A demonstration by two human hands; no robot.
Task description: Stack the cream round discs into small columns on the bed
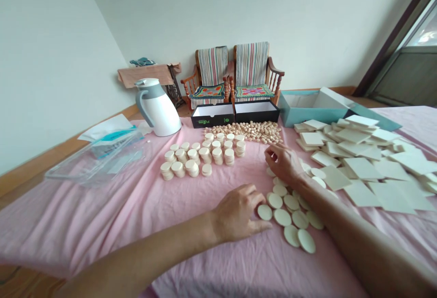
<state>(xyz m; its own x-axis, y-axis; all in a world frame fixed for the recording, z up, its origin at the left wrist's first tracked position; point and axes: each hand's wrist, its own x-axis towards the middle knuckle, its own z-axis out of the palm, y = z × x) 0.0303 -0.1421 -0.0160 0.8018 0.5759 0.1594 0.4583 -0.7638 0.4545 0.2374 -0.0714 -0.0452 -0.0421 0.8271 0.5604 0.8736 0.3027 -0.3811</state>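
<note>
My left hand [241, 213] is low over the pink cloth, its thumb and fingers apart at the near left edge of a spread of loose pale wooden discs [282, 217]. One disc [264, 212] lies between its fingertips and thumb, and I see no grip on it. Farther off, my right hand [283, 163] is curled with its fingertips bent together. Whatever those fingers hold, if anything, is hidden. Several short stacks of discs [191, 168] stand in rows left of my hands, with a low stack [206, 170] at the near right end.
Square pale wooden tiles [363, 168] lie heaped at the right. Small wooden pieces [251, 131] are piled before two black boxes [213, 115]. A teal box [300, 111] stands at the back right. At left are a white jug [160, 111] and a clear plastic case [92, 163].
</note>
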